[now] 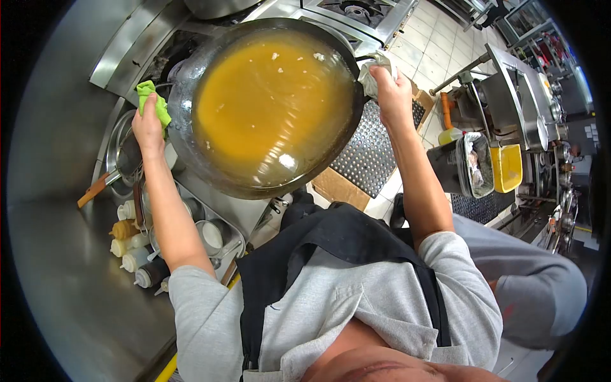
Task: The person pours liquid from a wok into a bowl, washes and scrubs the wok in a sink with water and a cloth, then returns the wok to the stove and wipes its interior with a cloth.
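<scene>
A large dark wok [181,121] holds yellow-brown liquid [267,95] with a few small white bits floating in it. Through a folded green cloth [159,108], my left hand [147,127] grips the wok's left handle, which the cloth mostly hides. On the opposite side my right hand [394,95] is closed over a whitish cloth [377,67] at the other handle. The wok is held out in front of me, above the stove edge and floor. Light glints off the liquid near the wok's front side.
Several squeeze bottles [135,260] and a wooden-handled strainer [129,156] are at left. A gas burner [355,9] lies beyond the wok. A perforated metal sheet [366,153] covers floor at right, near a lined bin [476,167] and yellow tub [507,168]. Another person [541,280] stands close on my right.
</scene>
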`<state>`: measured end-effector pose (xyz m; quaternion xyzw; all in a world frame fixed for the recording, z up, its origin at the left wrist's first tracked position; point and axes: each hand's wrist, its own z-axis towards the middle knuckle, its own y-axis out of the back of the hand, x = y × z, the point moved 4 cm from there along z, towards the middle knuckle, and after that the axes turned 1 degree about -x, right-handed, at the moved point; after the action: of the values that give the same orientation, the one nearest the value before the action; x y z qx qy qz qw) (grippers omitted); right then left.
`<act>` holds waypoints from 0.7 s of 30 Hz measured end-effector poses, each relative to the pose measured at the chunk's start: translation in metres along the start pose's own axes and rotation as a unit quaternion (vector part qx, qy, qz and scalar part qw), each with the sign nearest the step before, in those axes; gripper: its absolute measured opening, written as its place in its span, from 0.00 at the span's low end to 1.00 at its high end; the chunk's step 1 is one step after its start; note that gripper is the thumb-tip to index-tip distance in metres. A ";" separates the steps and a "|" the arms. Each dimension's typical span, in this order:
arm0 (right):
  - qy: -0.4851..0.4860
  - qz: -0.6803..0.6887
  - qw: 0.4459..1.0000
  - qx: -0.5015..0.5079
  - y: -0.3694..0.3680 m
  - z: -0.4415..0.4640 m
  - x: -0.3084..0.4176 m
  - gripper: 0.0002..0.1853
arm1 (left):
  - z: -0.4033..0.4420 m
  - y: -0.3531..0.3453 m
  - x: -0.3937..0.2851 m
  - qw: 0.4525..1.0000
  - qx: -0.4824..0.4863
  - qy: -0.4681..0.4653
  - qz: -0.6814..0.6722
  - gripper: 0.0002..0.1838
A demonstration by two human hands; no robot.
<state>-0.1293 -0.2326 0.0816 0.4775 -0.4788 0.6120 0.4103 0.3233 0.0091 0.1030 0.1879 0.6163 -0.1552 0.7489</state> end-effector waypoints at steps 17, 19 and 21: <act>-0.025 -0.032 0.999 -0.022 0.034 -0.040 0.004 0.11 | -0.032 -0.012 -0.006 0.999 0.020 0.018 0.018 0.15; -0.026 -0.032 0.999 -0.022 0.036 -0.041 0.001 0.11 | -0.033 -0.013 -0.006 0.999 0.025 0.017 0.015 0.15; -0.027 -0.033 0.999 -0.021 0.039 -0.043 -0.002 0.12 | -0.036 -0.014 -0.004 0.999 0.029 0.017 0.011 0.15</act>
<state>-0.1740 -0.1987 0.0684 0.5007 -0.4861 0.5747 0.4275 0.2850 0.0138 0.0994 0.2192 0.6221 -0.1617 0.7340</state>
